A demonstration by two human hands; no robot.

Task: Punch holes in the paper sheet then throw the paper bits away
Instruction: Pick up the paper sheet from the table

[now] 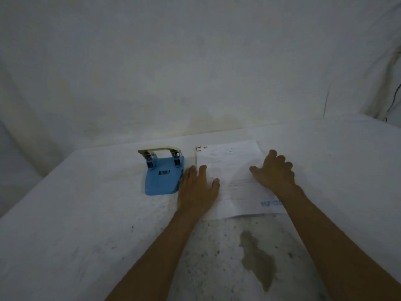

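Note:
A white printed paper sheet (233, 170) lies flat on the cloth-covered table, with small dark holes near its far left corner. Just left of it stands a blue hole punch (161, 174) with a cream lever, its handle end toward the wall. My left hand (198, 187) rests palm down on the sheet's left edge, fingers spread, beside the punch's right side. My right hand (274, 170) lies flat on the sheet's right half, fingers apart. Neither hand grips anything.
The table is draped in a white cloth (86, 213) with dark specks and a brown stain (258, 259) near the front. A cloth-covered wall (195, 72) rises behind the table. A black cable (393, 101) hangs at the far right.

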